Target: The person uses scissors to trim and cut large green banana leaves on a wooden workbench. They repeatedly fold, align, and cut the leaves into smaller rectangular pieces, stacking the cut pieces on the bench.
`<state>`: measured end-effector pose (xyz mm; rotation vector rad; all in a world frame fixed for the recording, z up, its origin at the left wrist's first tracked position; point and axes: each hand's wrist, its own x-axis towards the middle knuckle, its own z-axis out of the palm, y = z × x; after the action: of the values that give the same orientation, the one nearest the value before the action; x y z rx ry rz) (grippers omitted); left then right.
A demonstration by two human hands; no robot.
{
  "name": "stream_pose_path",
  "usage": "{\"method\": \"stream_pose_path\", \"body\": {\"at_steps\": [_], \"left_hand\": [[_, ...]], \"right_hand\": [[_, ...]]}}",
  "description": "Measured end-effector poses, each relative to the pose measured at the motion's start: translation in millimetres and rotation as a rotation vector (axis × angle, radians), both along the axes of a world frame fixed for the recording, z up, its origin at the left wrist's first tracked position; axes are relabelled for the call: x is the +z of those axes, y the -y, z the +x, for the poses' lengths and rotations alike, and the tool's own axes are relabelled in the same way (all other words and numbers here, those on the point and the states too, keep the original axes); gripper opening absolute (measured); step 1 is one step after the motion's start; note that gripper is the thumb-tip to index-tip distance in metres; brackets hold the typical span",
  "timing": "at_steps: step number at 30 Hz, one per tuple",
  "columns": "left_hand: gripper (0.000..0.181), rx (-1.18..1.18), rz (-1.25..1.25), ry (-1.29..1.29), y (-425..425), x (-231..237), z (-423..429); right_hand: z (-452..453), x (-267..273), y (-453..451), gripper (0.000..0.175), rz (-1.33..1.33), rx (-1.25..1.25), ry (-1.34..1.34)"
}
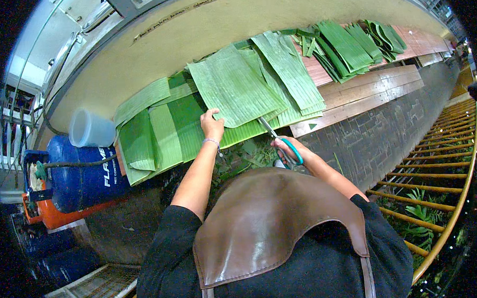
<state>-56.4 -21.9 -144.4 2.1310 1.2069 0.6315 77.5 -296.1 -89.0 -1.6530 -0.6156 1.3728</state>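
My left hand (212,127) pinches the near left corner of a large cut piece of banana leaf (236,87). In my right hand (289,150) is a pair of scissors with teal handles (295,143). Their metal blades (267,125) reach up to the near right edge of that leaf, and the blade tips are hidden under it. More leaf pieces lie flat beneath, among them a darker green sheet (187,125) on the left. Folded lengths of leaf (289,73) rest just right of the held piece.
Stacked leaves (344,50) sit farther right on a reddish board (314,65). Left stand a blue gas cylinder (84,175) and a translucent plastic tub (90,127). Leaf scraps (251,156) litter the floor below. A yellow railing (427,180) borders the paved walkway (373,123).
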Motion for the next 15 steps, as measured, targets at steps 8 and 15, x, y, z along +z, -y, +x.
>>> {"method": "stream_pose_path", "body": {"at_steps": [8,15], "left_hand": [[0.043,0.155,-0.751,0.400,0.6,6.6,0.8],[0.045,0.118,-0.828,0.433,3.3,11.4,-6.1]], "right_hand": [[3.3,-13.5,8.1,0.054,0.070,0.202,-0.005],[-5.7,-19.1,-3.6,0.045,0.085,0.149,0.039]]}}
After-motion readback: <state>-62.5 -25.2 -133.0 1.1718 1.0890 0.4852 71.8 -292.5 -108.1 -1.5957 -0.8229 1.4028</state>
